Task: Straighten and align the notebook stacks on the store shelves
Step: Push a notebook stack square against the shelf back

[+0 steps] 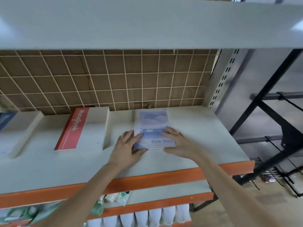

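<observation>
A pale blue "fine Day" notebook stack (153, 123) lies on the white shelf board (205, 136), right of centre. My left hand (127, 145) rests at its near left corner, fingers laid on the cover and thumb against the front edge. My right hand (177, 141) lies flat on the near right part of the cover, fingers straight, thumb along the front edge. Left of it stands a red-and-cream "NoteBook" stack (83, 128). A blue-and-cream stack (14, 126) sits at the far left, tilted out of line.
A wire grid over cardboard (106, 79) backs the shelf, and another shelf board (147, 23) hangs overhead. The orange front rail (147, 179) edges the shelf; lower shelves hold tubes and white packs (155, 217). A black metal rack (278, 145) stands to the right.
</observation>
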Motion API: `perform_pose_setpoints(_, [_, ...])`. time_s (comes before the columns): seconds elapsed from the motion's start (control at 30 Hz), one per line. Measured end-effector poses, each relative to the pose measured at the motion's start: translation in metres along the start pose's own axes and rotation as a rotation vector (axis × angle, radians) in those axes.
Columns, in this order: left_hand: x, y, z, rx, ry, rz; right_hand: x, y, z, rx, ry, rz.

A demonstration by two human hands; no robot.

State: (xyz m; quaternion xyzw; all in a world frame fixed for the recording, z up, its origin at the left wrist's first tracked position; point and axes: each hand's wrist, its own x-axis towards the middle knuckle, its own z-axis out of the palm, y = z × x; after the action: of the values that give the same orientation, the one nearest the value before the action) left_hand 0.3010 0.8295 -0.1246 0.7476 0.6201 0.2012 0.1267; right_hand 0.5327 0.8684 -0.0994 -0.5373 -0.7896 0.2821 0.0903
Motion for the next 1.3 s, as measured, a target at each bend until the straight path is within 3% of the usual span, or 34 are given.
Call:
perform_pose_setpoints(0.27, [0.012, -0.003, 0.001, 0.029, 0.005, -0.063, 0.003, 0.013, 0.000, -0.005, 0.157, 0.022])
perform_pose_setpoints(0.63, [0.006, 0.003, 0.000, 0.024, 0.131, 0.033, 0.001, 0.018, 0.014, -0.063, 0.321, 0.030])
perform_pose_setpoints(0.77, [0.001, 0.005, 0.001, 0.058, 0.213, 0.129, 0.002, 0.019, 0.016, -0.089, 0.324, 0.050])
perform_pose_setpoints(1.3, [0.000, 0.005, -0.003, 0.154, 0.188, 0.106, 0.003, 0.023, 0.019, -0.169, 0.326, 0.015])
